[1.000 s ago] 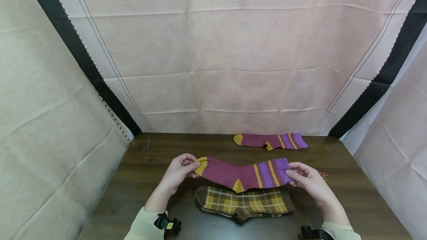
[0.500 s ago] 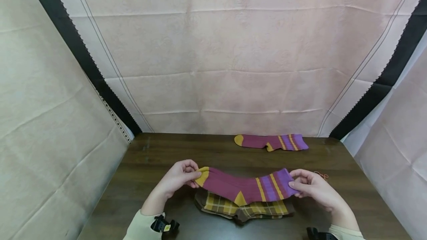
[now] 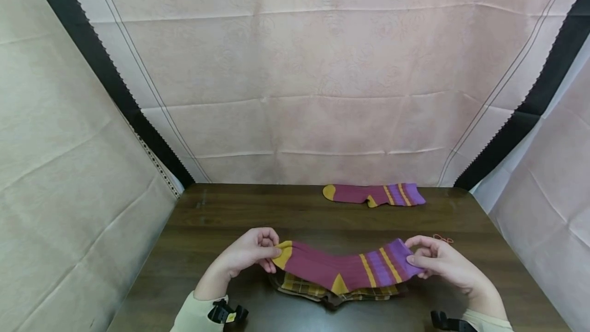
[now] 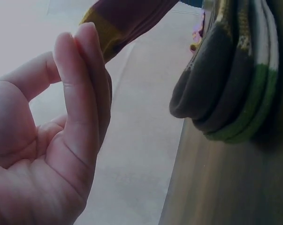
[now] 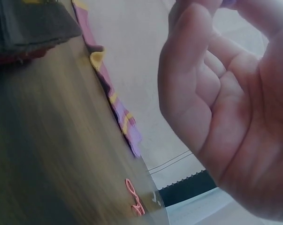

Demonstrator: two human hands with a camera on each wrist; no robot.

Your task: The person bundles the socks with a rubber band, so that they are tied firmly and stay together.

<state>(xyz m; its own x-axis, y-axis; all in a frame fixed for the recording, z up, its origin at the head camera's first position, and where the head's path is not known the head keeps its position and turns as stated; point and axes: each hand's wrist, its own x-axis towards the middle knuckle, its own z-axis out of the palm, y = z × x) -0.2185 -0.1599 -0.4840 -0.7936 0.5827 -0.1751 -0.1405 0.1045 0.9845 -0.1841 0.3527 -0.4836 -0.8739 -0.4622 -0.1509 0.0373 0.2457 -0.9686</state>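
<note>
Stretched between both hands is a maroon sock (image 3: 322, 267) with a yellow toe and heel and purple-and-yellow stripes at the cuff. My left hand (image 3: 252, 252) pinches its toe; my right hand (image 3: 444, 264) pinches the cuff end. Below it, partly covered in the head view, lies a stack of socks with a plaid sock (image 3: 304, 286) in yellow and brown on top. From the left wrist view the stack shows dark toes (image 4: 207, 75) above a green-and-white sock (image 4: 247, 115).
A matching maroon sock (image 3: 355, 194) lies flat near the back edge of the wooden table (image 3: 221, 204). A small reddish cord (image 3: 443, 239) lies beyond the right hand. Pale fabric walls (image 3: 295, 91) stand behind and at the sides.
Both hands have moved toward the body, bringing the held maroon sock down over the plaid sock, which is now more covered. The right hand has also shifted slightly right.
</note>
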